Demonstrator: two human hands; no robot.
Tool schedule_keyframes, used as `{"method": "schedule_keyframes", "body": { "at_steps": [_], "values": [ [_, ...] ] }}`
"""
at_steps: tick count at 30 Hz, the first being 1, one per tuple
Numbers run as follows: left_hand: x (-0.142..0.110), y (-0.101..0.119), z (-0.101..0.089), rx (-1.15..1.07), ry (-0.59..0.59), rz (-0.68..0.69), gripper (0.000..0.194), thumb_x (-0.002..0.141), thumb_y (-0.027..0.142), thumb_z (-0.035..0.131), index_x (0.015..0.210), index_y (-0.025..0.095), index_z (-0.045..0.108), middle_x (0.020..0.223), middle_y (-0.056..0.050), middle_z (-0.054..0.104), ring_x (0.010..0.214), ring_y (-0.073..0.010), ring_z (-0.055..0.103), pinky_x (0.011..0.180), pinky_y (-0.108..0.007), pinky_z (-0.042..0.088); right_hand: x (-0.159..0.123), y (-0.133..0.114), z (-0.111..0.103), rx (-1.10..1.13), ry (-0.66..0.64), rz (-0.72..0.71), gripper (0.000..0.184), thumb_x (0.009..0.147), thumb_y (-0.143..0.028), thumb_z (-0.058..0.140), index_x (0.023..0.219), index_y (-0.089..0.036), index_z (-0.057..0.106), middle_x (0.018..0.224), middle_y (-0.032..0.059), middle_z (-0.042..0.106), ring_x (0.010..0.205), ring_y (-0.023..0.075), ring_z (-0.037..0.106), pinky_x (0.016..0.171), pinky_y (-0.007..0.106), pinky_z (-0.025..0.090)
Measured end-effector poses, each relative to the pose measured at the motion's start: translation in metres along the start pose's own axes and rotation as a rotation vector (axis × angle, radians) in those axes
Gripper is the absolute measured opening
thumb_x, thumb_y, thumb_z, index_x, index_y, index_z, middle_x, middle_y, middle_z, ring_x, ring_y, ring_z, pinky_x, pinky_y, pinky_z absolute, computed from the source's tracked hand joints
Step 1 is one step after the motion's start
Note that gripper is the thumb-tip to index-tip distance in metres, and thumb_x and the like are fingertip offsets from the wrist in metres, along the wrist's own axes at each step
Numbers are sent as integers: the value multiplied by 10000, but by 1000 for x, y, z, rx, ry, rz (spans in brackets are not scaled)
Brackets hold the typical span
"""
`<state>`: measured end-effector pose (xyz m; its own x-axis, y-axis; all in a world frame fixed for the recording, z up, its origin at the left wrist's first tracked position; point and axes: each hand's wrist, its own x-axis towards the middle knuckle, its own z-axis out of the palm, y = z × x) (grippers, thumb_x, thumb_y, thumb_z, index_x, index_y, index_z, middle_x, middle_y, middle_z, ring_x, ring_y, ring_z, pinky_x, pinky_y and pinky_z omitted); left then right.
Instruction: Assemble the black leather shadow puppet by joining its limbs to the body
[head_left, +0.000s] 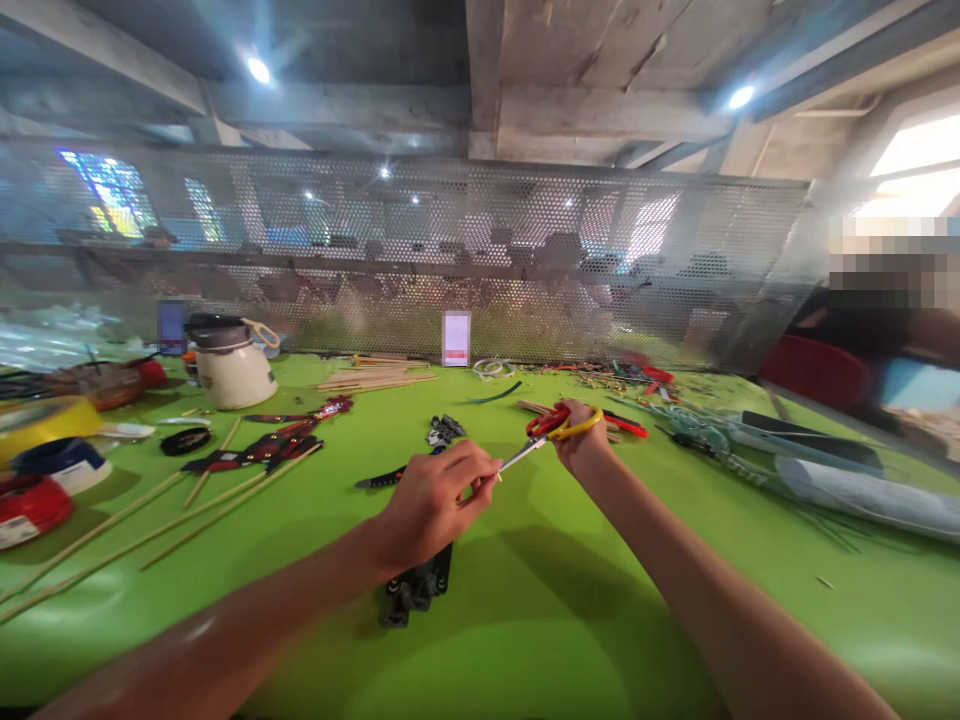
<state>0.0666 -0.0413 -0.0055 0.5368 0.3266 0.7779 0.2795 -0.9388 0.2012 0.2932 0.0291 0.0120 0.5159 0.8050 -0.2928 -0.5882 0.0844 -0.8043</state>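
My right hand (581, 440) grips a pair of scissors (525, 452) by its yellow and red handles, the blades pointing left. The blade tips reach the fingertips of my left hand (439, 495). That hand is closed in a pinch on a small pale piece (500, 477), too small to make out fully. Beneath my left forearm and hand lie black jointed plastic parts (412, 590), partly hidden. A dark strip with dots (379, 480) sticks out behind the left hand, and small grey parts (445, 430) lie just beyond it.
To the left are long thin sticks (169, 520), a dark red decorated piece (259, 450), tape rolls (64, 463) and a white jug (236, 370). Right are green cords (697, 430), a dark phone-like slab (810, 440) and a white roll (862, 495). A perforated metal screen (525, 300) stands behind; a person sits far right.
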Motion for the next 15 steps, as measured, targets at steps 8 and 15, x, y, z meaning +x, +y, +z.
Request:
{"method": "schedule_keyframes", "body": {
  "at_steps": [8,15],
  "values": [
    [-3,-10,7,-117,19,-114,112,917,104,596,996,156,654,907,-30,653,687,-79,587,596,-160,479,-6,-3,-2,22,-33,16,330,973,-349,606,1235,-148,594,1189,91,634,988,202,657,831,393,580],
    [-1,-14,4,-163,19,-163,97,909,108,605,969,160,661,877,-24,648,681,-79,594,609,-163,492,-11,-7,-3,39,-35,35,280,986,-350,587,1162,-133,606,1024,56,655,798,139,655,674,290,580]
  ]
}}
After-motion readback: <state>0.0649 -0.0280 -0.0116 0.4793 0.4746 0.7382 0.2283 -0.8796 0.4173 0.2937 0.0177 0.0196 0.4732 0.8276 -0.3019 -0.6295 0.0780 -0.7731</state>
